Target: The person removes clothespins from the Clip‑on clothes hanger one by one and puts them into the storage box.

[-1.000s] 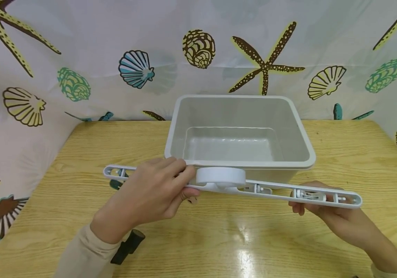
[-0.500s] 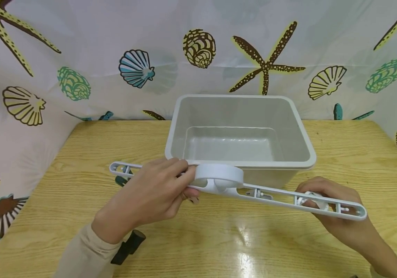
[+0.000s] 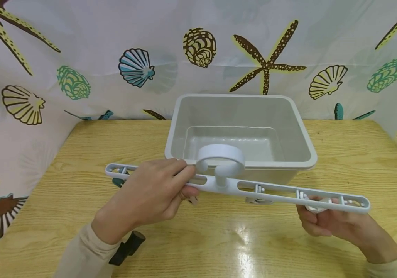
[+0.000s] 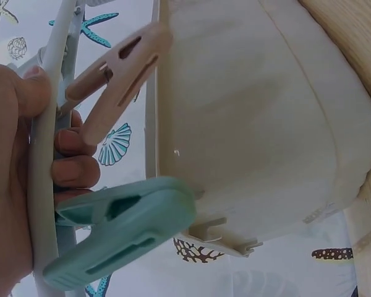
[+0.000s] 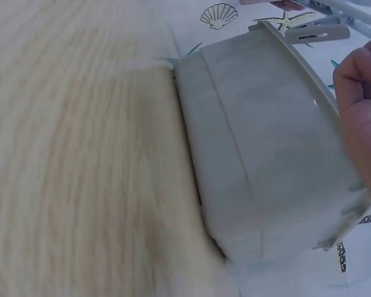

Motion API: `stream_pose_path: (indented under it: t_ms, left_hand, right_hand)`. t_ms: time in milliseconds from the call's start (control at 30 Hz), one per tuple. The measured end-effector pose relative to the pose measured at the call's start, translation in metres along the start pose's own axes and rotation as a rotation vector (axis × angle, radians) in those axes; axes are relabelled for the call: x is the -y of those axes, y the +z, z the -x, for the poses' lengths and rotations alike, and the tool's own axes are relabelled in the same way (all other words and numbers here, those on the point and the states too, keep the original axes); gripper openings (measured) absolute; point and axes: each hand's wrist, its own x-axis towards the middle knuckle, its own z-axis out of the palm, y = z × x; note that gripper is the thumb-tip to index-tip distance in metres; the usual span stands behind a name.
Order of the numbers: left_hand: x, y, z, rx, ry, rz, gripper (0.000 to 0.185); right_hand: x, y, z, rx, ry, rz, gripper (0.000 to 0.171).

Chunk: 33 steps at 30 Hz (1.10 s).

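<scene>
My left hand (image 3: 153, 193) grips a pale plastic clip hanger (image 3: 231, 187) just left of its round hook (image 3: 220, 151). In the left wrist view, a pinkish clip (image 4: 125, 77) and a green clip (image 4: 133, 226) stick out from the bar beside that hand. At the bar's right part, my right hand (image 3: 337, 222) holds a white clip (image 3: 318, 206) between thumb and curled fingers; the bar partly covers it. Another pale clip (image 5: 318, 32) hangs between the hook and this hand. In the right wrist view, my right hand (image 5: 365, 105) is cut off by the frame's edge.
Behind the hanger, a grey plastic bin (image 3: 304, 164) stands on the wooden table (image 3: 90, 150), with nothing in it. A patterned cloth (image 3: 170, 31) with shells and starfish hangs at the back and sides. A black device (image 3: 127, 247) shows beside my left wrist.
The hanger has tipped, so its hook stands higher and overlaps the bin's front rim. My right hand rose behind the bar, then dropped below it with the clip turned. The left hand keeps its grip.
</scene>
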Motion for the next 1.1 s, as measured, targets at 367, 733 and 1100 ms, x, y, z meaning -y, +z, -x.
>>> stream_pose_path:
  t_ms: [367, 733, 1100]
  left_hand:
    - [-0.001, 0.002, -0.001, -0.033, 0.014, 0.024, 0.048]
    - [-0.006, 0.0, 0.001, 0.112, -0.031, 0.039, 0.049]
    - [-0.007, 0.0, 0.002, 0.098, -0.002, 0.005, 0.049]
  right_hand:
    - [-0.006, -0.004, -0.006, -0.045, -0.038, 0.454, 0.04]
    - [-0.01, 0.005, -0.018, -0.005, -0.119, 0.52, 0.032]
    - [-0.011, 0.014, -0.016, -0.02, -0.137, 0.435, 0.027]
